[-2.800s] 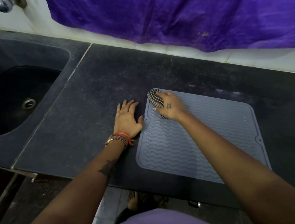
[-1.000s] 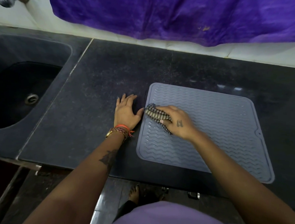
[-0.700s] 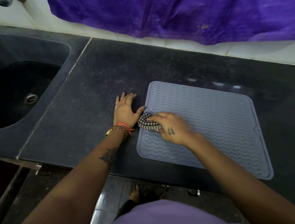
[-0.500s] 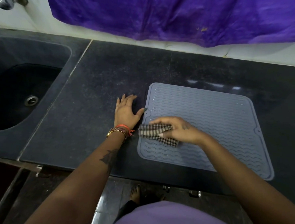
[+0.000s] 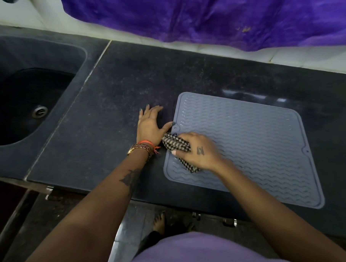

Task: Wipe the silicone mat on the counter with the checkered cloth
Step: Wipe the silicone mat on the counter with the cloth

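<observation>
A grey silicone mat [image 5: 253,139] with wavy ridges lies flat on the dark counter [image 5: 111,105]. My right hand [image 5: 198,151] presses a bunched black-and-white checkered cloth [image 5: 174,144] onto the mat's left edge. Part of the cloth is hidden under my palm, and one end sticks out below the hand. My left hand [image 5: 150,125] lies flat on the counter just left of the mat, fingers spread, with the thumb tip touching the mat's left rim.
A dark sink [image 5: 28,101] with a metal drain [image 5: 40,111] is set into the counter at the left. A purple sheet [image 5: 212,16] hangs over the white wall behind. The counter's front edge runs just below the mat, with the floor and a bare foot [image 5: 159,223] beneath.
My right hand has rubbed the cloth down the mat's left side from the far left corner toward the near edge. It has shifted slightly back up in the last half second. My left hand has stayed put.
</observation>
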Tool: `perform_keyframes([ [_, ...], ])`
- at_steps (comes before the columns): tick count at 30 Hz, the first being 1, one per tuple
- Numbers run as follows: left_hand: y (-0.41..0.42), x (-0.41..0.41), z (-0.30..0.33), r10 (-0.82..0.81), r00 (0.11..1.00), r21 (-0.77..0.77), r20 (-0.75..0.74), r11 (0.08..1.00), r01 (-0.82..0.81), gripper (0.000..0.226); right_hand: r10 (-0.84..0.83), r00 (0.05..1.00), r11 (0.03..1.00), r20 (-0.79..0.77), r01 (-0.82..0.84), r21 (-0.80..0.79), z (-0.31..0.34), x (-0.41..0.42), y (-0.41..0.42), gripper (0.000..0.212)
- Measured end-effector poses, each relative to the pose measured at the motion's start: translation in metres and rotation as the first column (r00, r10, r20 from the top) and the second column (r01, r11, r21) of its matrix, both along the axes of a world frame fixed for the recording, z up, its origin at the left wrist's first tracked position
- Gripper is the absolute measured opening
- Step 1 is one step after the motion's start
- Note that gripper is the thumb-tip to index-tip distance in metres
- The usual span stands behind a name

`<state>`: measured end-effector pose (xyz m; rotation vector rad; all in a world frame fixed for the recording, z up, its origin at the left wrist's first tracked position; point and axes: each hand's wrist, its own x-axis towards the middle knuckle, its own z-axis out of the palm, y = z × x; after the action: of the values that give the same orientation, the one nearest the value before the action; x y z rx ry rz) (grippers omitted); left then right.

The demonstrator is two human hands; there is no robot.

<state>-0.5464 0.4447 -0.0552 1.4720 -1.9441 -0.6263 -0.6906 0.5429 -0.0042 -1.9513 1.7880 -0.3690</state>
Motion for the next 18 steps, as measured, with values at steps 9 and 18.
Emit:
perform_keyframes([
  [9,0.0,0.0,-0.001,0.0,1.0,-0.017,0.021,1.0,0.001,0.061,0.159,0.987,0.983,0.028,-0.161,0.089,0.009,0.0,0.024,0.038],
  [18,-0.002,0.001,-0.003,0.0,1.0,0.007,0.023,1.0,0.0,0.06,-0.447,0.461,0.856,0.766,-0.026,0.516,0.019,-0.033,0.021,0.018],
])
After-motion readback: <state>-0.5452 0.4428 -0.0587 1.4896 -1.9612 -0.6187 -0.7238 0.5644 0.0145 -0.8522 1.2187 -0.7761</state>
